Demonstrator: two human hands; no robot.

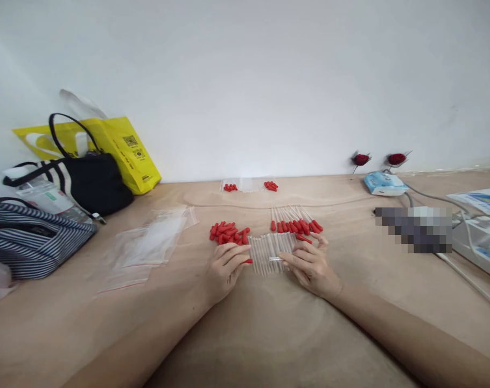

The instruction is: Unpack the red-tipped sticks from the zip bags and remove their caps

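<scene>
My left hand (228, 269) pinches a small red rubber bulb (249, 261), its end sticking out past the fingertips. Between the thumb and forefinger of my right hand (313, 264) is a clear dropper tube (275, 259), pointing left toward that bulb with a gap between them. Bare clear tubes (259, 253) lie side by side on the table between my hands. Behind my left hand is a pile of loose red bulbs (224, 231). Past my right hand lies a row of droppers with red bulbs (289, 226). Another red bulb (303, 238) shows by my right fingers; whether they touch it I cannot tell.
Flat clear zip bags (148, 242) lie to the left. Bags holding a few red bulbs (271, 186) are near the wall. A yellow bag (135, 156), a black bag (99, 183) and a striped pouch (39, 237) stand left. A blue tissue pack (384, 184) and cables lie right.
</scene>
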